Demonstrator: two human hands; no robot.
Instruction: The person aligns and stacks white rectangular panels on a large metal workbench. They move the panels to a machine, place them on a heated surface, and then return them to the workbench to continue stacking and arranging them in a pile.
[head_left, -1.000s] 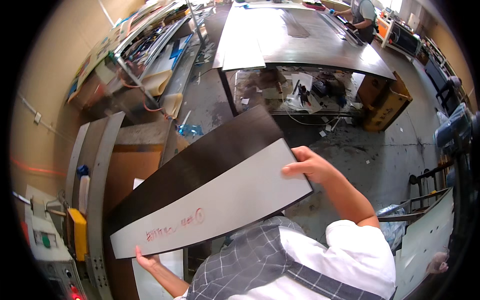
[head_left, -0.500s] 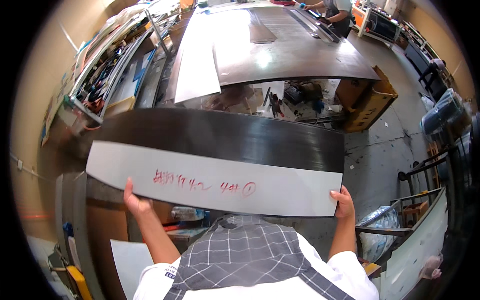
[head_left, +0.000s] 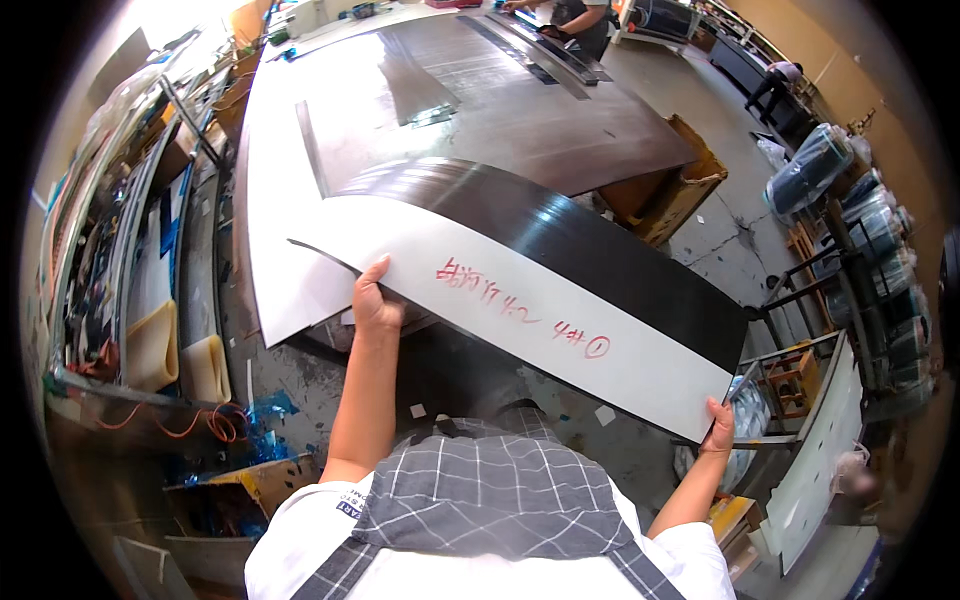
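A long white sheet (head_left: 500, 285) with red handwriting lies over a wider, glossy black sheet (head_left: 600, 245). I hold both in front of me, slanting down from far left to near right. My left hand (head_left: 378, 298) grips the near long edge toward the left, thumb on top and fingers hidden underneath. At the right end, my right hand (head_left: 718, 426) pinches the near corner, its thumb on the white face. The far left end of the sheets is over or against the worktable (head_left: 640, 125); whether it rests there I cannot tell.
A large white panel (head_left: 275, 270) covers the table's left side. Beyond it, a person (head_left: 580, 25) works at the far edge. Shelving (head_left: 190, 190) with offcuts stands left, a cardboard box (head_left: 690, 180) under the right corner. Metal racks (head_left: 800, 430) and wrapped rolls (head_left: 810, 170) line the right.
I have turned and stepped closer to the worktable. The held sheets, nearly level across before, now tilt, left end farther forward over the table. Both hands keep their hold.
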